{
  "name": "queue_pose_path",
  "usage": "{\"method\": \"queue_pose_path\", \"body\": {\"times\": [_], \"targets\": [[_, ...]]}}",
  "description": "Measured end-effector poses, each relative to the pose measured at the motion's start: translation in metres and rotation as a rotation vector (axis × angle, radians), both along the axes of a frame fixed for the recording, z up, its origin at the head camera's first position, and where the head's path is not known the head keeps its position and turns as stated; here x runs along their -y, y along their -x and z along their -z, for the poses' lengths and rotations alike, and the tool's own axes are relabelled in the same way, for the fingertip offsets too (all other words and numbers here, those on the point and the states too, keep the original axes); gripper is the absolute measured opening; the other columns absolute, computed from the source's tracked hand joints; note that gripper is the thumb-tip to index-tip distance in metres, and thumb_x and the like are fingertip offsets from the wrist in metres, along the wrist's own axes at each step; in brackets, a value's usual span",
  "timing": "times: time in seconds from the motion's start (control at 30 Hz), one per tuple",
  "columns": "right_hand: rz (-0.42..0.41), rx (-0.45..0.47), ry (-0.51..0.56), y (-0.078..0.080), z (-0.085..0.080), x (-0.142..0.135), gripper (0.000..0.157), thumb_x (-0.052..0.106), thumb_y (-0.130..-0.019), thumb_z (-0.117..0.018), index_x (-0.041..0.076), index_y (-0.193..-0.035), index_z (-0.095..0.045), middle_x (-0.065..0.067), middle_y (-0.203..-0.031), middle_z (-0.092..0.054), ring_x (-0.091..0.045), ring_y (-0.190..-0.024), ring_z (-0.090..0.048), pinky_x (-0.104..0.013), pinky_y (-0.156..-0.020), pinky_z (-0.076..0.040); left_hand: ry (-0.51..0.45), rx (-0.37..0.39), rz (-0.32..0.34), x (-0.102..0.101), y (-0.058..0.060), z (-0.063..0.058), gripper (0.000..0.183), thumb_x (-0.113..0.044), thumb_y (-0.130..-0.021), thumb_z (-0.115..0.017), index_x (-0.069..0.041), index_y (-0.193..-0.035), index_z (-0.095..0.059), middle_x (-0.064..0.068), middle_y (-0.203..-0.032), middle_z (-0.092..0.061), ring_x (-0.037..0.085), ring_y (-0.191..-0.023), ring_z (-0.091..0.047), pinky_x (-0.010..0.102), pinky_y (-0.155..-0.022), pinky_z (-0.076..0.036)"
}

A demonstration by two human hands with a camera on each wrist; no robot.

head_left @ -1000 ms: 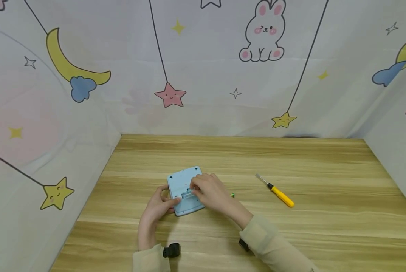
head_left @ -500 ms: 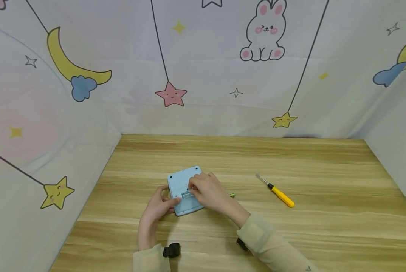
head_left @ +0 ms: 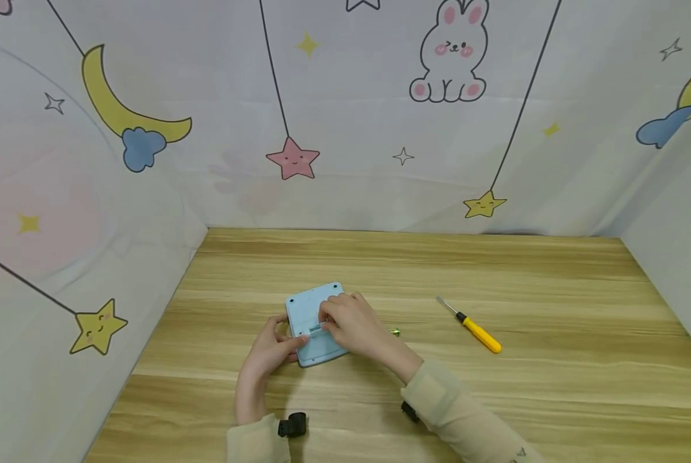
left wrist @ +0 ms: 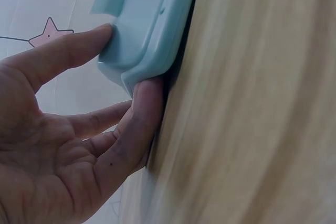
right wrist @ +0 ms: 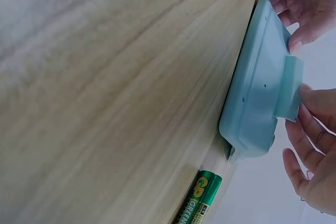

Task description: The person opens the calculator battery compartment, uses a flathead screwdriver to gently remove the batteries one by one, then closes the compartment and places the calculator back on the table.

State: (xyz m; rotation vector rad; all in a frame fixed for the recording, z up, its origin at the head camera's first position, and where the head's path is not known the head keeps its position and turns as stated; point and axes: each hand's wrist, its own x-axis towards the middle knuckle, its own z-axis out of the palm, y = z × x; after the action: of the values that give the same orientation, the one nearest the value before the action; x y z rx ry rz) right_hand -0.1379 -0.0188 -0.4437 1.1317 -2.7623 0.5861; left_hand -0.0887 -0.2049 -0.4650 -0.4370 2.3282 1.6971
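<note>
A light blue, calculator-like device [head_left: 325, 350] lies underside up on the table, with small dark holes or feet at its corners and a battery slot [head_left: 315, 328] near its middle. My left hand [head_left: 271, 347] grips its left edge, thumb on top and fingers at the side and below, as the left wrist view also shows. Over the slot, my right hand [head_left: 357, 325] pinches a light blue battery cover [right wrist: 290, 88], which stands up from the device's back in the right wrist view. The right fingers hide part of the slot in the head view.
A green GP battery [right wrist: 198, 198] lies on the table just right of the device, partly behind the right wrist in the head view. Farther right is a yellow-handled screwdriver [head_left: 477, 333]. Patterned cloth walls [head_left: 345, 193] rise along the table's back and sides.
My right hand and forearm have shifted slightly left, with the fingers moving along the slot. The left hand keeps its grip, and the device stays in place.
</note>
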Motion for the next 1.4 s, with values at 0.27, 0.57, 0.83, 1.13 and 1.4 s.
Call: {"method": "queue_pose_path", "body": {"times": [0.27, 0.57, 0.83, 1.13, 1.4], "targets": [[0.006, 0.007, -0.038, 0.0025, -0.0022, 0.0013, 0.008, 0.024, -0.088, -0.069, 0.021, -0.083, -0.063, 0.009, -0.076, -0.061, -0.007, -0.073, -0.05, -0.026, -0.074, -0.038, -0.005, -0.003, -0.001, -0.0012, 0.0001, -0.0028, 0.07, -0.009, -0.085, -0.07, 0.003, -0.143, -0.032, 0.015, -0.086, -0.061, 0.015, -0.066, -0.063, 0.033, -0.066, -0.058], [0.016, -0.045, -0.126, 0.0037, -0.0027, 0.005, 0.005, 0.023, -0.088, -0.069, 0.021, -0.086, -0.066, 0.006, -0.085, -0.063, -0.011, -0.079, -0.052, -0.025, -0.069, -0.036, -0.01, -0.003, 0.0, -0.0011, 0.0007, -0.0008, 0.071, -0.009, -0.085, -0.07, 0.004, -0.144, -0.031, 0.015, -0.087, -0.061, 0.015, -0.067, -0.063, 0.034, -0.067, -0.059], [0.025, -0.035, -0.147, 0.0034, -0.0016, 0.0046, 0.012, 0.026, -0.088, -0.069, 0.019, -0.097, -0.073, 0.004, -0.089, -0.062, -0.011, -0.079, -0.048, -0.023, -0.067, -0.034, -0.007, 0.003, 0.002, -0.0009, 0.0007, 0.0001, 0.072, -0.01, -0.085, -0.07, 0.003, -0.144, -0.031, 0.015, -0.087, -0.061, 0.016, -0.067, -0.064, 0.035, -0.067, -0.059], [0.018, -0.075, -0.193, 0.0007, 0.0013, 0.0038, 0.021, 0.029, -0.09, -0.066, 0.019, -0.107, -0.075, 0.004, -0.093, -0.059, -0.011, -0.081, -0.045, -0.022, -0.067, -0.032, -0.019, -0.01, 0.006, -0.0011, 0.0006, 0.0003, 0.071, -0.009, -0.085, -0.07, 0.004, -0.143, -0.031, 0.015, -0.087, -0.06, 0.016, -0.067, -0.065, 0.035, -0.066, -0.059], [0.01, -0.191, -0.282, -0.0033, 0.0036, 0.0047, 0.025, 0.031, -0.091, -0.065, 0.023, -0.114, -0.072, 0.004, -0.095, -0.059, -0.013, -0.08, -0.045, -0.024, -0.067, -0.036, -0.016, -0.003, -0.001, 0.0001, 0.0002, 0.002, 0.071, -0.009, -0.086, -0.069, 0.004, -0.144, -0.03, 0.015, -0.088, -0.061, 0.016, -0.068, -0.065, 0.035, -0.067, -0.059]]}}
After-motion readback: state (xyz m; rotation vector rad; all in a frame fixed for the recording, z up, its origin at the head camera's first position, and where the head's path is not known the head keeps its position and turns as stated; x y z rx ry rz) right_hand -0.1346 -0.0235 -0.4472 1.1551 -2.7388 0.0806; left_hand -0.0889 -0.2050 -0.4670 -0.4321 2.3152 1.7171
